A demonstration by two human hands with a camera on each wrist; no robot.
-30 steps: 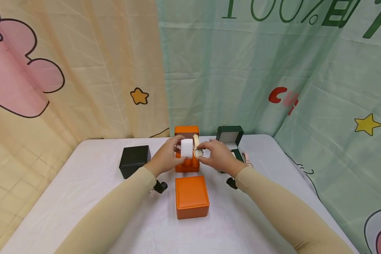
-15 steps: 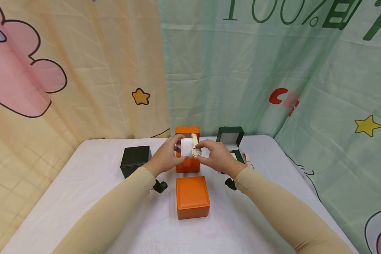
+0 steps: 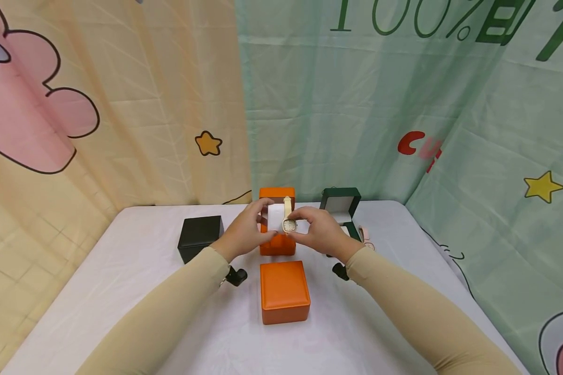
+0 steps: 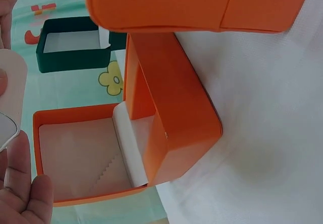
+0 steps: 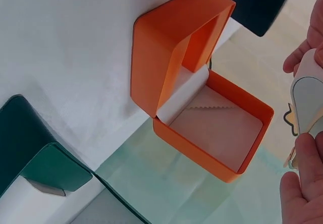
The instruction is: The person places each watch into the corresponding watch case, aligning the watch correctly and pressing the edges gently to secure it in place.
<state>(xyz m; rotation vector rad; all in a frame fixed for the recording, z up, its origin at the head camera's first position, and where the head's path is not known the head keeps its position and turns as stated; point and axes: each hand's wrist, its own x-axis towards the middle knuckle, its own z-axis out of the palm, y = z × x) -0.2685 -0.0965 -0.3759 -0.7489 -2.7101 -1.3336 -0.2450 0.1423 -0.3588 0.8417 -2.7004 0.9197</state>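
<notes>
Holds a white watch cushion (image 3: 275, 217) between the hands, gripping its left end with the thumb and curled fingers of the left hand (image 3: 245, 229). Pinches a gold-rimmed wristwatch (image 3: 289, 225) between thumb and fingertips of the right hand (image 3: 326, 229), thumb below the case and fingertips beside its upper edge, dial facing the head camera. Has the cream strap (image 3: 288, 205) running upward across the cushion, nearer the right fingertips than the left. Cannot tell how far round the cushion the strap reaches.

Holds both in the air above an open orange watch box (image 3: 277, 246), standing below and just beyond the hands with its lid (image 3: 277, 192) raised at the far side. Shows a pale lining (image 5: 217, 128) inside that lid in both wrist views, well apart from the cushion.

Has a closed orange box (image 3: 285, 291) on the near side of the hands, between the beige sleeves (image 3: 171, 307). Has a closed black box (image 3: 200, 234) to the left of the left hand, with one corner hidden behind the wrist. Has an open dark green box (image 3: 340, 200) beyond the right hand, partly covered by it, with a pink strap (image 3: 364, 233) just beside the box, past the right wrist. Rests all these boxes on a white-clothed surface (image 3: 192, 328), in front of a printed curtain (image 3: 333, 114) beyond the hands.
</notes>
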